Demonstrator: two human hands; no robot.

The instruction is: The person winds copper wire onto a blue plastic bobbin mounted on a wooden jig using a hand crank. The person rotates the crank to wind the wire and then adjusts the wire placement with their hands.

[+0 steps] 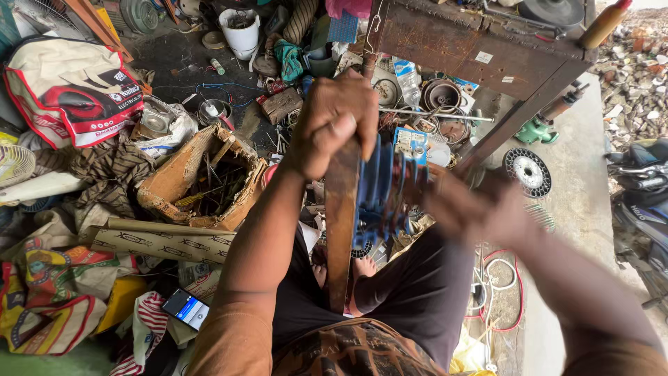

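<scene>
A person is sitting amid a cluttered workshop floor, looking down over their own lap, and the rusty brown metal workbench (pixel 480 49) at the top is serving as the landmark here. Far to the left of the bench, a large white and red printed sack (pixel 69 90) is lying against the clutter, with a torn brown cardboard box (pixel 202 177) full of sticks sitting below it and to its right. Well below the bench, at the centre, the person is gripping an upright worn wooden plank (pixel 341 223) whose lower end is resting between their knees. The left hand (pixel 334 122) is wrapping tightly around the plank's top, thumb pressing forward. Touching the plank's right side, a blue finned plastic part (pixel 379 188) with copper wire windings is standing just below the bench's left leg. The right hand (pixel 473 209) is blurring beside that part; whether it is gripping anything cannot be told. Near the bench's left leg, a small blue and white packet (pixel 410 143) is lying flat. At lower left, farthest from the bench, a phone (pixel 184 308) with a lit blue screen is lying on cloth.
</scene>
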